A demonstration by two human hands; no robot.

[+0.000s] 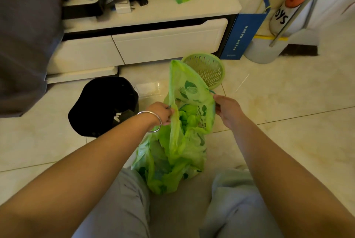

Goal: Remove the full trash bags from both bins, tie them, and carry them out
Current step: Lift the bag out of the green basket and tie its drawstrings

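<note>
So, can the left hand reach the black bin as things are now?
Probably yes, but not at once. The black bin stands on open floor just beside the left hand, with nothing between them. That hand grips the green bag, so it must let go first.

Trash bag (178,141): translucent lime green, darker green leaf-like print, thin blue drawstring. Slotted basket bin (206,68): pale green. Second bin (103,106): black liner with white mark. Cabinet (146,45): cream white, black gaps. Floor (288,103): glossy beige tile, yellowish stains. Paper bag (242,35): blue, pale lettering. Bangle (153,121): silver. Trousers (119,209): light grey.
</note>
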